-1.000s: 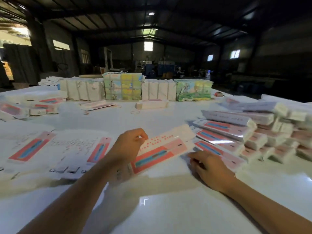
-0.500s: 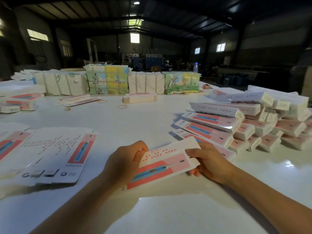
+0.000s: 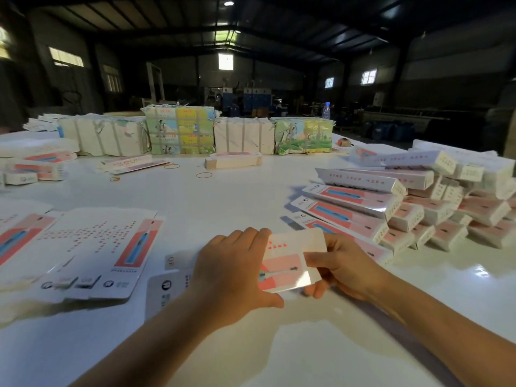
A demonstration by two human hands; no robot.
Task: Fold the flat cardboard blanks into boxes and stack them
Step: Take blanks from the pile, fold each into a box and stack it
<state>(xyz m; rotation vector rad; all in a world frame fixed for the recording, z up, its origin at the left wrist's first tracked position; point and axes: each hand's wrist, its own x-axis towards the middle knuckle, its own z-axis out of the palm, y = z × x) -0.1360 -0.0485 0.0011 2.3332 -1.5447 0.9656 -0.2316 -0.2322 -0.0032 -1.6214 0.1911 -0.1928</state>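
Note:
Both my hands hold one white and pink cardboard blank (image 3: 290, 263) just above the white table (image 3: 223, 202). My left hand (image 3: 234, 272) grips its left part, covering most of it, with the thumb underneath. My right hand (image 3: 340, 266) pinches its right end between thumb and fingers. A tab of the blank (image 3: 164, 289) sticks out to the left of my left wrist. Flat unfolded blanks (image 3: 92, 252) lie on the table at the left. A pile of folded long boxes (image 3: 405, 199) is stacked at the right.
Wrapped bundles of blanks (image 3: 178, 132) stand in a row along the far side of the table. A small strapped stack (image 3: 233, 160) and loose rubber bands (image 3: 203, 175) lie in the middle. More boxes (image 3: 36, 166) sit at far left. A water bottle (image 3: 325, 110) stands behind.
My right hand came off the table and took the blank's right end. Both hands have drawn closer together on the blank, which now looks shorter and squarer between them.

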